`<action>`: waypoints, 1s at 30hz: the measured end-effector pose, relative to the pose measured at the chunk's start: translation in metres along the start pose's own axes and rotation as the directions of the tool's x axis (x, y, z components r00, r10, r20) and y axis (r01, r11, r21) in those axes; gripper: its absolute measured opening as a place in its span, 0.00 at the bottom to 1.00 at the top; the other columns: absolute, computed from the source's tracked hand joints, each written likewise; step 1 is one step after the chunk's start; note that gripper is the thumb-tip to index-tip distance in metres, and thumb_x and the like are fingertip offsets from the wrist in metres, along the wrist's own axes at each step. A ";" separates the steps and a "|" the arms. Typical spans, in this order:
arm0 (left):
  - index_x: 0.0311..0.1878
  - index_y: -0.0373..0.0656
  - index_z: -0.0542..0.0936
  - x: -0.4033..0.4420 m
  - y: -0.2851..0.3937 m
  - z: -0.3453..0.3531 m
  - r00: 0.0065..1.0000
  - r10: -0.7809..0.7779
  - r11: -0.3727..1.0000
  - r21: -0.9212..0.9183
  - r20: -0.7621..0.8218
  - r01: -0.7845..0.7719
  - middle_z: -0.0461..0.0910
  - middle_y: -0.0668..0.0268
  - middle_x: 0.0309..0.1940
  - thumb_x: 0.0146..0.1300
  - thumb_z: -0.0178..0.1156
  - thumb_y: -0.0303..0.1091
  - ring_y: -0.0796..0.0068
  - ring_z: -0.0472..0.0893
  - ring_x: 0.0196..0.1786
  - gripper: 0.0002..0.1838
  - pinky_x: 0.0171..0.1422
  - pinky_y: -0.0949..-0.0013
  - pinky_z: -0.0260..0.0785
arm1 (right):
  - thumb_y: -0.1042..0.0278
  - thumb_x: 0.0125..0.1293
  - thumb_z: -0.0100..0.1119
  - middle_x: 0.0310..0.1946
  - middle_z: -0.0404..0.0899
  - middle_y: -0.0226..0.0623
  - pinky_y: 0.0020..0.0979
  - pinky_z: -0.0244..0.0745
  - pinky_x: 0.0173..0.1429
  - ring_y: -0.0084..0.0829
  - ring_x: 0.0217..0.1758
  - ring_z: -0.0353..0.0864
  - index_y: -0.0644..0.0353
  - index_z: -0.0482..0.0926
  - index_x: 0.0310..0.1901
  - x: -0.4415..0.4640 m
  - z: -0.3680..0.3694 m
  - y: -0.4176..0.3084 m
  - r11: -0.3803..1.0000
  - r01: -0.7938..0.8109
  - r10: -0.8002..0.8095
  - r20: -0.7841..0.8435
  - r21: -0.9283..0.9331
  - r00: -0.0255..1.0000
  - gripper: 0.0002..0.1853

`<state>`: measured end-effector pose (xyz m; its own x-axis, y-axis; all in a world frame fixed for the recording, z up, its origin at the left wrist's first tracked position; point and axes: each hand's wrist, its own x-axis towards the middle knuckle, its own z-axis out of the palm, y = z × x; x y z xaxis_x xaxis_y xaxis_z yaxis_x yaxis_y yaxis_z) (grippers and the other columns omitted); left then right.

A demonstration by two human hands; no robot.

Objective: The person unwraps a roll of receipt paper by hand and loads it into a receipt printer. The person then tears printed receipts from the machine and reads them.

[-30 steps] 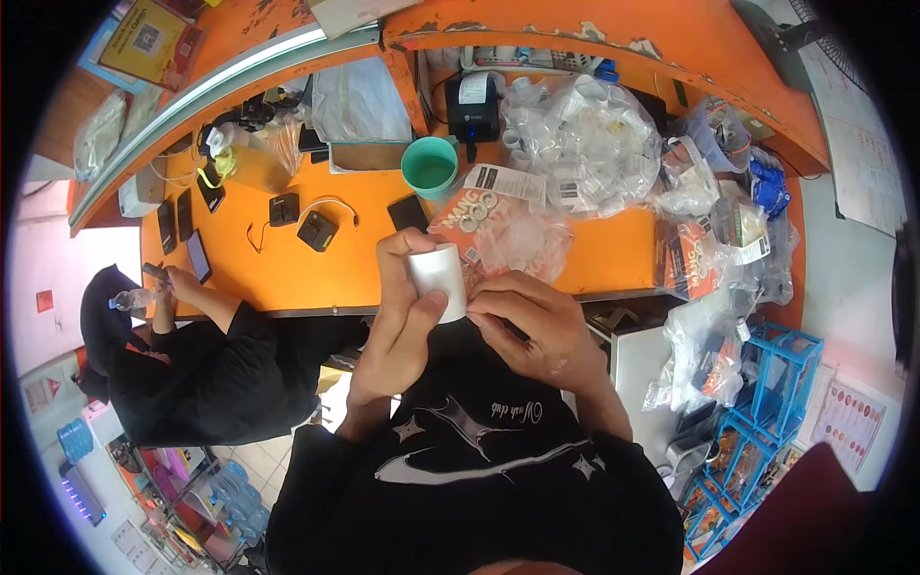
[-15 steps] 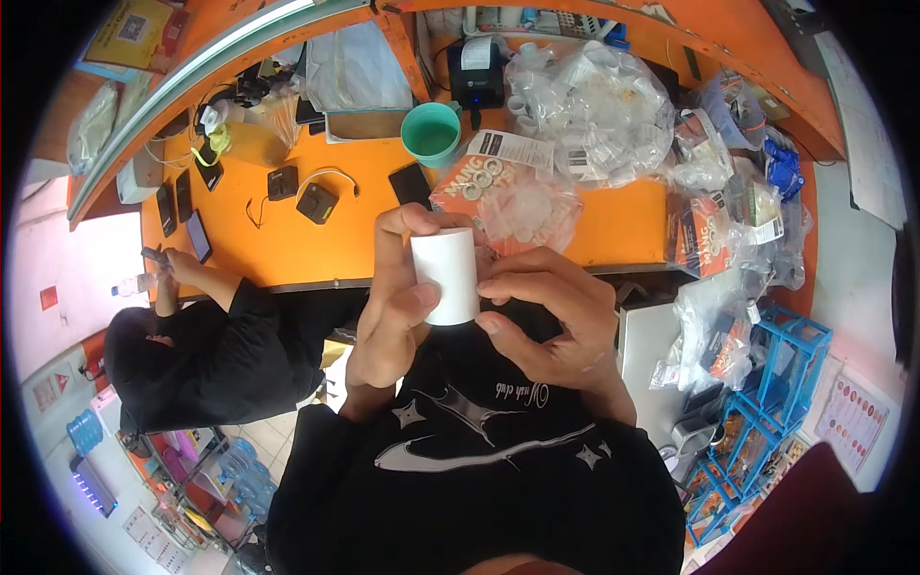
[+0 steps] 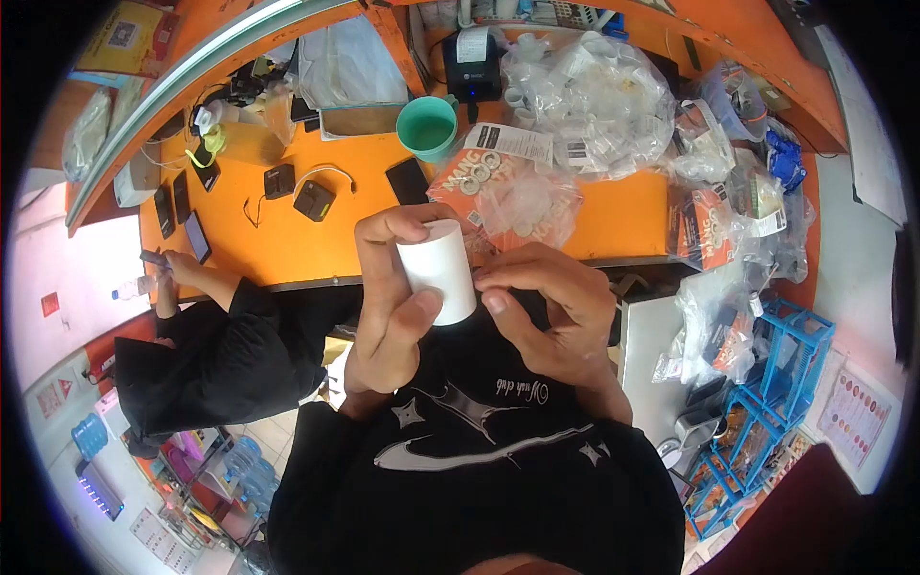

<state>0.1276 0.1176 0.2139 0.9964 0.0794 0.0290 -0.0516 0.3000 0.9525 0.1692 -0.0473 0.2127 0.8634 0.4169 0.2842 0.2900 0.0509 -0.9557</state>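
Observation:
A white paper roll, like receipt paper, is held tilted in front of my chest. My left hand is closed around it, thumb on the near side and index finger over the top end. At the roll's right edge is my right hand, fingers curled and thumb close to the index fingertip in a pinch. Whether a paper end lies between those tips I cannot make out. Beyond the hands, a black receipt printer with paper sticking out stands at the back of the orange table.
A green cup, a phone and an orange printed package lie past my hands. Big clear plastic bags fill the back right. On the left, a seated person in black holds a phone. A blue rack stands right.
The roll has tilted, its top leaning left, and my left hand has shifted slightly left with it. My right thumb has risen a little nearer to the index finger.

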 end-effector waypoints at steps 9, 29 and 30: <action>0.51 0.49 0.60 0.000 -0.002 0.004 0.993 0.094 0.995 -0.054 0.073 -0.090 0.68 0.45 0.50 0.49 0.56 0.37 0.65 0.74 0.46 0.25 0.51 0.66 0.67 | 0.82 0.55 0.67 0.38 0.81 0.42 0.26 0.74 0.42 0.28 0.35 0.80 0.68 0.82 0.42 -0.001 0.000 -0.006 0.998 -0.047 0.050 -0.061 0.042 0.997 0.12; 0.53 0.45 0.58 0.001 -0.001 -0.011 0.925 0.146 0.988 -0.002 0.351 -0.156 0.65 0.46 0.51 0.42 0.45 0.25 0.59 0.67 0.54 0.28 0.61 0.55 0.57 | 0.76 0.48 0.76 0.31 0.81 0.38 0.22 0.71 0.30 0.26 0.29 0.80 0.61 0.85 0.38 0.006 -0.002 0.000 0.965 0.257 -0.259 -0.038 -0.049 0.965 0.14; 0.53 0.45 0.58 0.001 0.000 -0.011 0.929 0.138 0.989 0.000 0.343 -0.147 0.65 0.46 0.51 0.42 0.45 0.25 0.59 0.66 0.54 0.29 0.61 0.54 0.57 | 0.76 0.48 0.76 0.31 0.81 0.38 0.22 0.71 0.31 0.26 0.29 0.80 0.61 0.85 0.38 0.006 -0.002 -0.001 0.970 0.241 -0.243 -0.045 -0.046 0.969 0.14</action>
<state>0.1281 0.1281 0.2105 0.9416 -0.2107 0.2628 -0.1979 0.2855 0.9377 0.1752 -0.0461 0.2157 0.7848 0.3511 0.5107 0.5080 0.1076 -0.8546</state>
